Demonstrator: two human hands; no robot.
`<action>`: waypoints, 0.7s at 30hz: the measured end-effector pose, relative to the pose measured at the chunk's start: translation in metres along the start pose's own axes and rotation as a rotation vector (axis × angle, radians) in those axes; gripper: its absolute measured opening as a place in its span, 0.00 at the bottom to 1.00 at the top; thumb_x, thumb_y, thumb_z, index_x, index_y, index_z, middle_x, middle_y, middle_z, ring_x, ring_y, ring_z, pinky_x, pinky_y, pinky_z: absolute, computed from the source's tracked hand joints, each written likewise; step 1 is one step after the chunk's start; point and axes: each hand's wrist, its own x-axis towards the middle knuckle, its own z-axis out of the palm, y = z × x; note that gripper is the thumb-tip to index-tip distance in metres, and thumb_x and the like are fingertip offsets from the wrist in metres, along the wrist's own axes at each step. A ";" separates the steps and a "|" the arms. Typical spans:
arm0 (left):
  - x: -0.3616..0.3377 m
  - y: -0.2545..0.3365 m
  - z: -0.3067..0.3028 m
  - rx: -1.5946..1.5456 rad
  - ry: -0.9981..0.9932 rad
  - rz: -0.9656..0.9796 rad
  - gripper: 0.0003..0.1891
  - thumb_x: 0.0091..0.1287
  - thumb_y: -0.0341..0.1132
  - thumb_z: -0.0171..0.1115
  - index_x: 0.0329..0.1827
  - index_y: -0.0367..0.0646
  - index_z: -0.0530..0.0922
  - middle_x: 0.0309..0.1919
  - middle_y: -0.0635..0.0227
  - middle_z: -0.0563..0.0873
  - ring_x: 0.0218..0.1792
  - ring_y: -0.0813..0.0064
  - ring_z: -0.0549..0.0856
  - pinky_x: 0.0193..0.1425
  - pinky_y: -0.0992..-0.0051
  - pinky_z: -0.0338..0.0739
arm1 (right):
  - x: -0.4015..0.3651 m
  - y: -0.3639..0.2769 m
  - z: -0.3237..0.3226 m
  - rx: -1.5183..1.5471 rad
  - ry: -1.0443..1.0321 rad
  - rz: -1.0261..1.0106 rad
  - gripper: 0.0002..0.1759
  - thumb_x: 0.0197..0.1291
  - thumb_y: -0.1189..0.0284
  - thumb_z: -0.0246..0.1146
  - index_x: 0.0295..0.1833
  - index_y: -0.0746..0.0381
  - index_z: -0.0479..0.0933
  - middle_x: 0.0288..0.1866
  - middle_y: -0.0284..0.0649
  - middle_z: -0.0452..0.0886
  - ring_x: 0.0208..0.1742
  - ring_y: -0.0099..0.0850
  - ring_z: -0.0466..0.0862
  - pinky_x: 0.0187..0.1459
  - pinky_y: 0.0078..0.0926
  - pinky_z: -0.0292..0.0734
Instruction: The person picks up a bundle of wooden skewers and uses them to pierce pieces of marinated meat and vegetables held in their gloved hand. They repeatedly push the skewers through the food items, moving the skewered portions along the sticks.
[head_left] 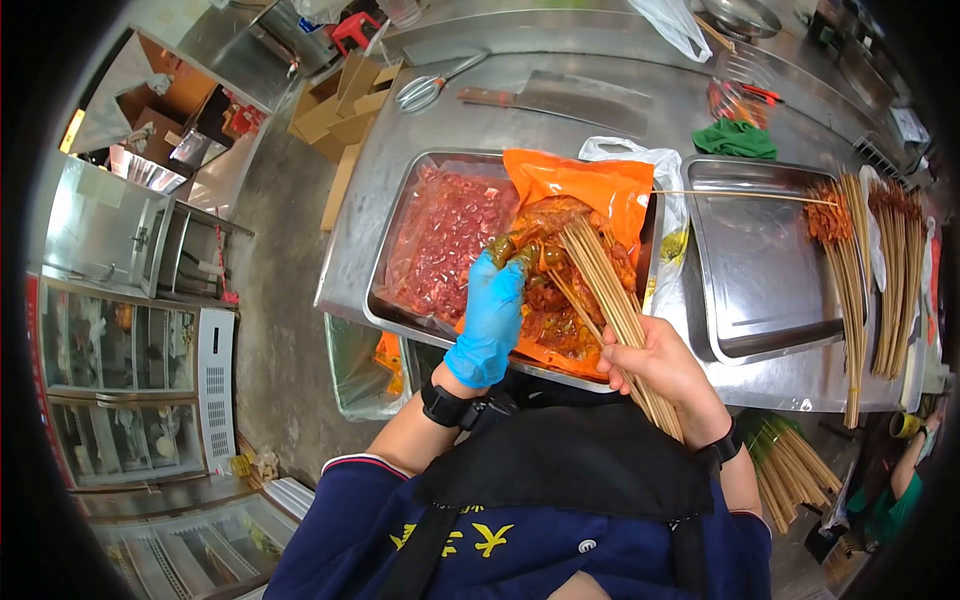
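Observation:
My left hand (494,305), in a blue glove with sauce-stained fingertips, reaches into the red-brown marinated meat (560,325). Its fingers are bent together around some of that meat, though the exact piece is partly hidden. A thick bundle of bamboo skewers (610,280) is gripped in my bare right hand (658,365), tips pointing up and away over the meat. One skewer (578,300) is set apart from the bundle, its tip near my left fingertips. Under the meat lies an orange bag (590,178), inside a metal tray (372,300).
Diced raw meat (445,245) fills the tray's left part. At right is a second metal tray (770,270), one loaded skewer across its top edge, with more meat skewers (895,270) beside it. A cleaver (570,100), scissors (425,92) and a green cloth (735,139) lie behind.

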 end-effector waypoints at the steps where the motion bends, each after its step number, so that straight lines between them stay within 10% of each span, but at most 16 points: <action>1: 0.000 -0.001 0.000 -0.001 0.001 0.000 0.15 0.65 0.29 0.47 0.53 0.35 0.69 0.45 0.64 0.79 0.44 0.73 0.80 0.48 0.75 0.76 | 0.000 0.000 0.000 -0.006 -0.002 0.002 0.06 0.53 0.78 0.56 0.38 0.64 0.69 0.25 0.39 0.77 0.20 0.21 0.76 0.21 0.16 0.72; 21: 0.010 0.007 -0.012 0.001 -0.037 -0.061 0.14 0.65 0.33 0.50 0.52 0.37 0.72 0.45 0.67 0.80 0.44 0.77 0.79 0.46 0.78 0.75 | 0.003 -0.001 0.001 0.011 -0.018 0.014 0.06 0.52 0.79 0.56 0.37 0.64 0.69 0.24 0.39 0.77 0.18 0.21 0.75 0.19 0.16 0.70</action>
